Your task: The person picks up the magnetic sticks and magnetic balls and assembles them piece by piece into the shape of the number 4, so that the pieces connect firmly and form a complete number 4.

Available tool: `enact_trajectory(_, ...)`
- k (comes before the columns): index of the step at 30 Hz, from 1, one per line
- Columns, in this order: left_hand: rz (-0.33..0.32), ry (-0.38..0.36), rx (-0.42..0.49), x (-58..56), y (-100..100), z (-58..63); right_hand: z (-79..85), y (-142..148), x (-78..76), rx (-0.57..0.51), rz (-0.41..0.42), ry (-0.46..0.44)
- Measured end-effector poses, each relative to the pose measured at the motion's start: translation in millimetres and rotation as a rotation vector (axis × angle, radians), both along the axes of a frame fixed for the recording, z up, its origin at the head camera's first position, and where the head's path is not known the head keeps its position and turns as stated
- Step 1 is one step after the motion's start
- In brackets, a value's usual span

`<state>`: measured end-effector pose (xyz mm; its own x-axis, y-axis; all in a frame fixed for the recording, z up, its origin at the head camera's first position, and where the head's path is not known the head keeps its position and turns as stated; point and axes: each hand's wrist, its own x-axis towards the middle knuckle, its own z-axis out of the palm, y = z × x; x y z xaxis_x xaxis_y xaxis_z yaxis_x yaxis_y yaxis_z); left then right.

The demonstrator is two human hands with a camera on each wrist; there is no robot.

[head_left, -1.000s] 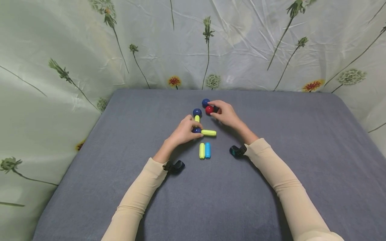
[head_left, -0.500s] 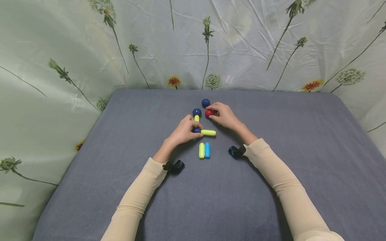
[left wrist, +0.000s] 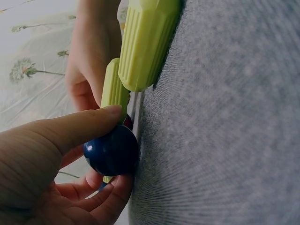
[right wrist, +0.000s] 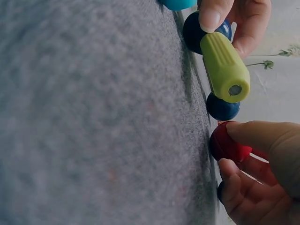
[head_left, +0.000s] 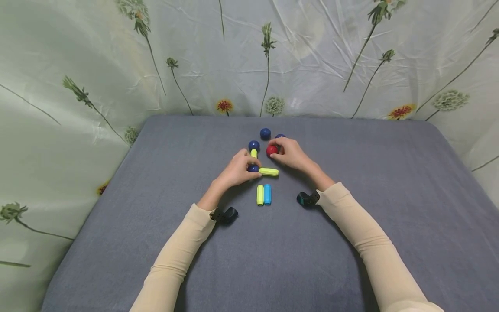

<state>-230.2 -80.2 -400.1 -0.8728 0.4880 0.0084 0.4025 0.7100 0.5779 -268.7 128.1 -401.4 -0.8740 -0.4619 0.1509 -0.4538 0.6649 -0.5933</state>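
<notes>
A dark blue ball is gripped by the left hand, with the thumb and bent fingers closed around it. Two yellow-green rods are joined end to end with this ball: the first rod is pointed from the left fingertips toward the person's right, below the right hand, and its free end, with a metal disc, is seen in the right wrist view. The second rod is directed away from the person, just beyond the left fingers, and its far end is met by a second blue ball.

A red ball is pinched between the thumb and fingers of the right hand, low over the tabletop; whether the cloth is touched cannot be told. It is held just to the right of the second blue ball, apart from it. Another blue ball is set beyond the right fingertips, and one more blue ball is partly hidden behind the right hand.

Nearer the person than both hands, a loose yellow-green rod and a bright blue rod are laid side by side. Beyond the hands, the tabletop is backed by a flower-printed curtain.
</notes>
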Motion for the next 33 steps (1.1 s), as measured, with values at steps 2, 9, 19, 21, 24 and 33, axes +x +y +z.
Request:
enact_trajectory(2,-0.004,0.011,0.002,0.0,-0.1,-0.4,0.4,1.0,1.7,0.011,0.02,0.006)
enact_trajectory(9,-0.002,0.008,0.005,1.3,0.7,-0.3,-1.1,5.7,7.2,0.021,0.041,-0.045)
enact_trajectory(19,-0.003,0.011,0.015,0.3,-0.1,-0.9,-1.7,17.4,11.6,-0.103,0.024,-0.204)
enact_trajectory(21,-0.004,0.014,0.019,0.4,-0.1,-0.7,-1.3,19.6,13.0,-0.138,0.017,-0.266)
enact_trajectory(24,-0.004,0.015,0.023,0.9,0.0,-0.5,-1.2,22.8,14.6,-0.168,0.016,-0.316)
enact_trajectory(33,0.007,0.014,0.022,0.9,0.6,0.1,-3.1,32.7,21.1,-0.242,0.02,-0.452)
